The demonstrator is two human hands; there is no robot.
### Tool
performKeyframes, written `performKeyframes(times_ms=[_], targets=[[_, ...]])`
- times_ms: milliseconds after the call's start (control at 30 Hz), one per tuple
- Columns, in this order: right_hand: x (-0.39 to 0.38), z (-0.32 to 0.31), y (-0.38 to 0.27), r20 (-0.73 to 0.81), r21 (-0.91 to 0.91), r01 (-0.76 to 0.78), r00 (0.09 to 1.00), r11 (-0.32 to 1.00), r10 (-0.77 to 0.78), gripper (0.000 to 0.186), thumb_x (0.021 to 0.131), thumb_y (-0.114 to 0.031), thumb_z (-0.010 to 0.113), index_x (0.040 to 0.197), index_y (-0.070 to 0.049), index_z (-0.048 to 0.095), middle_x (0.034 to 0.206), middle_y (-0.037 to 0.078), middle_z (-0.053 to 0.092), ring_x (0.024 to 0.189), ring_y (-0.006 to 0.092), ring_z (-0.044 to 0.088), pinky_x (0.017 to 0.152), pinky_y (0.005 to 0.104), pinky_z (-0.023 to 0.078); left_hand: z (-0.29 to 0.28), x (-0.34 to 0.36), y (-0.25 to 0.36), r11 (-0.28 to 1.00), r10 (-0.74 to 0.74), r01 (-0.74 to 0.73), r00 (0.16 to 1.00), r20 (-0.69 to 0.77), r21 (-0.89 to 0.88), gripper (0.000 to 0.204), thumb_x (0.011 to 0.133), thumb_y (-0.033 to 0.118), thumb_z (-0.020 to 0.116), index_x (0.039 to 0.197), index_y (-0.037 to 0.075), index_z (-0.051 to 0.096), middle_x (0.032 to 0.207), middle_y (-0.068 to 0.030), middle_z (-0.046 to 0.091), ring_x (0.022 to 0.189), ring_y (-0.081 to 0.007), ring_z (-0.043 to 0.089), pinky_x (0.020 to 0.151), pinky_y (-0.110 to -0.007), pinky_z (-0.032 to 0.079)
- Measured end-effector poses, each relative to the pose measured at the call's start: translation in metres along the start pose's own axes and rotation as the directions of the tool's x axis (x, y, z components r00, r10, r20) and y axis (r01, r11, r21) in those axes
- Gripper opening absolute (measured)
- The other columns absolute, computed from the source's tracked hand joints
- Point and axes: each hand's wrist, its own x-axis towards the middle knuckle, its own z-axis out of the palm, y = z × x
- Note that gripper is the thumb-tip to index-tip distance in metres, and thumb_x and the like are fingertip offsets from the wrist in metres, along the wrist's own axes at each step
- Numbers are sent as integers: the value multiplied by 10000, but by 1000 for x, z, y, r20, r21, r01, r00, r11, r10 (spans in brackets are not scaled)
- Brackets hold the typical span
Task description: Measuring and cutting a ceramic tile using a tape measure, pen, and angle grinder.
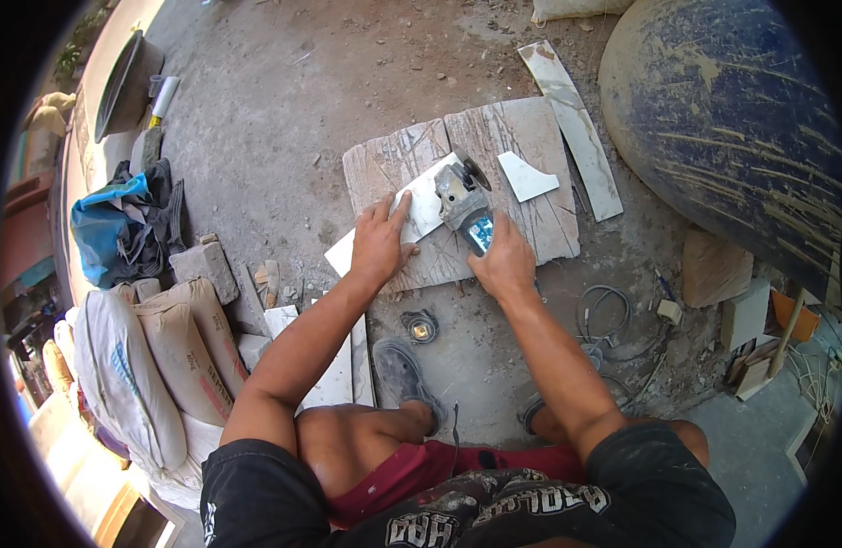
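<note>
My right hand (505, 261) is wrapped round the body of an angle grinder (465, 203), grey at the head with a blue label. Its dark cutting disc (471, 169) meets the far right end of a white tile strip (424, 203). My left hand (382, 239) lies on that strip with its fingers spread, pressing it against a scored, pale wooden-looking board (421, 265). A small white tile offcut (529, 177) with a curved edge rests on the board, right of the disc. Whether the disc is spinning cannot be told.
A long marbled tile strip (581, 137) lies right of the board, beside a big dark-blue drum (713, 110). A grey cable (607, 310) coils on the ground. Filled sacks (188, 347), a concrete block (204, 271) and a blue plastic bag (105, 224) are at left. More tile (334, 379) lies by my feet.
</note>
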Motion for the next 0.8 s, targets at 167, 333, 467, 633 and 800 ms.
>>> performKeyframes(times_ms=[167,333,467,633,800], targets=[[-4,-3,5,60,2,-42,997,999,42,713,710,-183,798,1318,9,480,1114,232,620,1009,433,638,888,511,519,1,1,1,1000,-6,6,1000,4,-4,1011,690,209,891,1561,143,383,1526,-190,435,1313,-410,464,1128,-454,391],[-15,1,16,24,4,-29,999,1000,29,708,718,-175,764,1340,0,473,1120,240,622,1036,447,624,884,517,519,5,0,-2,999,29,-28,999,-24,35,989,696,227,885,1550,130,394,1506,-196,458,1310,-404,476,1116,-458,385],[-22,-2,19,36,4,-41,999,999,41,737,719,-182,808,1338,8,457,1124,229,617,1027,425,635,894,513,514,5,0,-1,999,21,-21,999,-28,26,988,693,220,887,1547,123,399,1512,-207,457,1326,-402,466,1128,-458,376],[-29,-2,24,22,12,-46,999,999,46,728,725,-182,795,1344,8,464,1139,236,618,1041,431,629,900,513,512,6,1,1,1000,16,-15,1000,-24,18,996,689,221,891,1549,126,396,1508,-209,462,1329,-403,463,1136,-458,371],[-33,-1,24,20,29,-40,999,999,40,712,729,-178,775,1346,8,473,1151,243,618,1049,446,626,902,512,514,5,0,-4,1000,13,-12,1000,-25,23,1003,688,225,893,1552,127,393,1510,-211,460,1328,-406,462,1136,-459,372]])
